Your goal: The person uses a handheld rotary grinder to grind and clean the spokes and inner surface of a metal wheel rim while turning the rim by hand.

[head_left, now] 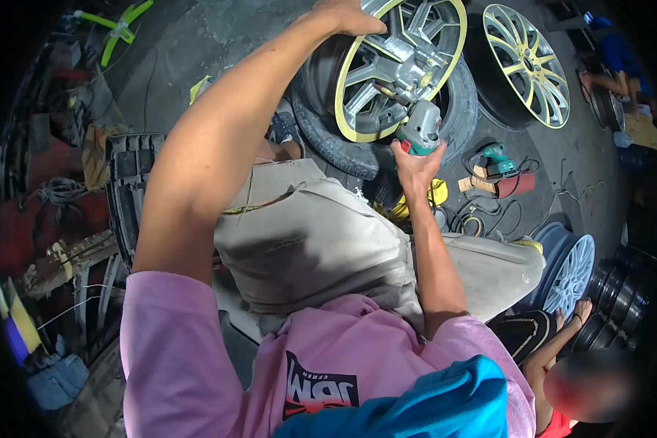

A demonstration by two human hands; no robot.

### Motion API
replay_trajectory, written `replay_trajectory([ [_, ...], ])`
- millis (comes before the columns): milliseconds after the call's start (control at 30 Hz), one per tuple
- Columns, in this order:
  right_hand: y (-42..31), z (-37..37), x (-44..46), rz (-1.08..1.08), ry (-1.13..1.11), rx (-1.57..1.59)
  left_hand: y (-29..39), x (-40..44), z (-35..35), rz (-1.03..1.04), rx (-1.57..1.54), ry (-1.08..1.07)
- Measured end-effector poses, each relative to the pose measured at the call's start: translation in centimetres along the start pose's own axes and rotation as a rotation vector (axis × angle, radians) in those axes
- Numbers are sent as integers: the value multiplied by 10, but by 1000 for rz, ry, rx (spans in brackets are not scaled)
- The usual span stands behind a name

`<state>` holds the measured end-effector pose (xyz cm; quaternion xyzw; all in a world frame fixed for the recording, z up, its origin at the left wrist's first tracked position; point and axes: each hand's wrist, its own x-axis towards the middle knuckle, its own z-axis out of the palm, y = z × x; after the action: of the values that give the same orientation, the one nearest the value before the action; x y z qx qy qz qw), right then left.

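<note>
A silver alloy wheel (pixel 410 71) with a yellow-edged lip leans at a tilt on a black tyre (pixel 337 152) in front of my knees. My left hand (pixel 349 17) grips the upper left edge of this wheel, its thumb over the lip and the other fingers partly hidden. My right hand (pixel 417 166) is closed around the green body of an angle grinder (pixel 422 127). The grinder's grey metal head points up at the wheel's lower spokes, close to them. I cannot tell whether its disc touches the metal.
Another yellow-marked wheel (pixel 527 67) stands at right. A green power tool (pixel 498 159), a reddish cylinder (pixel 515 185) and looped cables lie on the floor. A blue-grey wheel (pixel 571 271) is lower right, near a seated person (pixel 562 343). Another person's arm (pixel 612 82) shows far right.
</note>
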<state>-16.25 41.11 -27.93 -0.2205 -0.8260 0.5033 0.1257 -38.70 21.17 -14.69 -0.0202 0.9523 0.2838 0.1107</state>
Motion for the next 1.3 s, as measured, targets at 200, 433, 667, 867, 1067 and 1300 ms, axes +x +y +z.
replay_trajectory([
  [200,19,-7,-13,-63,-81,2,-5,5,-1,10,38,-14],
  [433,30,-13,-17,-44,-184,-30,-6,15,6,-8,109,-13],
  [667,22,-9,-3,-62,-115,-21,-9,13,4,-8,38,-21],
  [867,17,-15,-18,-51,-215,-81,-7,16,6,-43,32,-49],
  [1067,13,-8,-9,-76,-93,-21,-3,11,2,-49,114,-59],
  [1300,26,-12,-18,-36,-164,-48,-4,11,0,-44,114,-73],
])
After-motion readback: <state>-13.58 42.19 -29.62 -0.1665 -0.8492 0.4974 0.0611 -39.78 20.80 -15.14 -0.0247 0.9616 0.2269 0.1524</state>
